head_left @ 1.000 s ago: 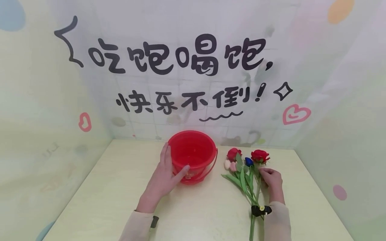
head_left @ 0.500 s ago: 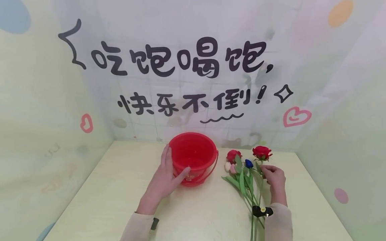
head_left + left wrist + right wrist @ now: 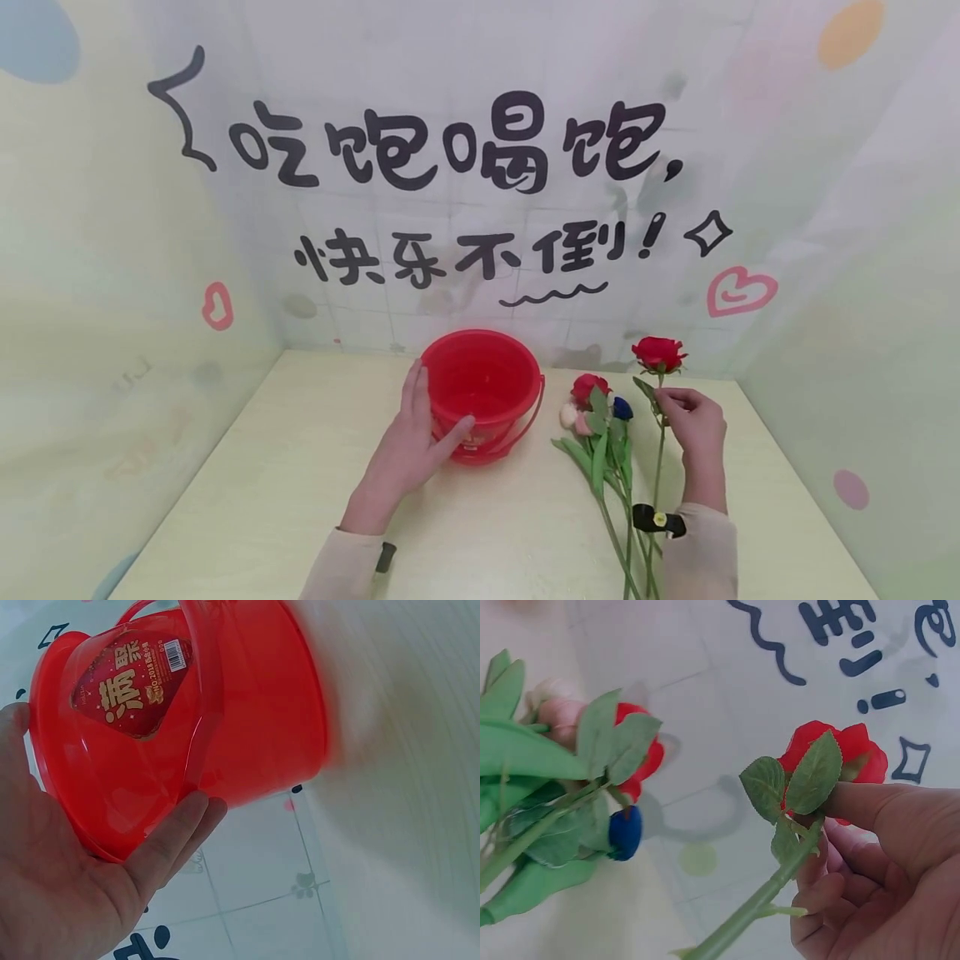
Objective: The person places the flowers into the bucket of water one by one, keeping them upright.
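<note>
A red plastic bucket (image 3: 480, 400) stands upright on the table, its handle hanging down at the right. My left hand (image 3: 405, 442) rests on its left and near side, fingers nearly straight and thumb spread along the front; in the left wrist view, the palm (image 3: 67, 885) lies by the rim. My right hand (image 3: 693, 425) pinches the stem of a red rose (image 3: 660, 356) just under the bloom. The rose's leaves (image 3: 814, 776) lie in front of the petals in the right wrist view. Beside it lie several other flowers (image 3: 596, 425): red, blue, pink and whitish blooms with green leaves.
A pale wooden table (image 3: 262, 500) carries everything. Behind it rises a white wall sheet (image 3: 480, 50) with black lettering, and sheets close in the left and right sides. The loose stems (image 3: 622, 542) run toward the near edge, partly behind the right wrist.
My right hand has lifted the red rose up and to the right, away from the other flowers. The left hand and the bucket have stayed in place.
</note>
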Available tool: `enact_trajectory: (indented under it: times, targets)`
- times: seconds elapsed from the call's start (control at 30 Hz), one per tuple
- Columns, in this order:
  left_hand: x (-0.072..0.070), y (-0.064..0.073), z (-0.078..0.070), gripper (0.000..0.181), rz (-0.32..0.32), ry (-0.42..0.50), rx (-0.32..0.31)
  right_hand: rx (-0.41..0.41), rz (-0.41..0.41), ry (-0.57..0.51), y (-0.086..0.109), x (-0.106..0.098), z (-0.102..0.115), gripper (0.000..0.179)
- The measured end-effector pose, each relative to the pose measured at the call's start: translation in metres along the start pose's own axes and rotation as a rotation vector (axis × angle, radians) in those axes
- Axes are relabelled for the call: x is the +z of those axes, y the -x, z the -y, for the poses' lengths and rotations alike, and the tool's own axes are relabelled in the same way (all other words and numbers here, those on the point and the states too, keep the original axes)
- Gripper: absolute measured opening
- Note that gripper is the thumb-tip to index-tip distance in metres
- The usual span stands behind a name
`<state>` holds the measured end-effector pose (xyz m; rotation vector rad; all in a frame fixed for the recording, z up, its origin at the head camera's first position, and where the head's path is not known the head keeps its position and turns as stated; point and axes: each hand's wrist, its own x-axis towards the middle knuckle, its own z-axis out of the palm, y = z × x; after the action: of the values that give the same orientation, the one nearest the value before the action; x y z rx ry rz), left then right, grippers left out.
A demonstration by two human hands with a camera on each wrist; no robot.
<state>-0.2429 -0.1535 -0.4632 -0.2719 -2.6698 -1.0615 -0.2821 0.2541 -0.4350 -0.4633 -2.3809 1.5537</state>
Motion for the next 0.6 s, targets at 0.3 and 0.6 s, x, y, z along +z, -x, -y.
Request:
enact_trajectory:
  times: [0.3, 0.6]
  targets:
    - [-0.001, -0.001, -0.001, 0.123, -0.005, -0.008, -0.007, -0.163, -0.148, 0.164, 0.008, -0.006, 0.026, 0.036]
    - [-0.001, 0.000, -0.003, 0.123, -0.007, -0.006, -0.006, -0.255, -0.240, 0.155, 0.015, -0.010, 0.044, 0.035]
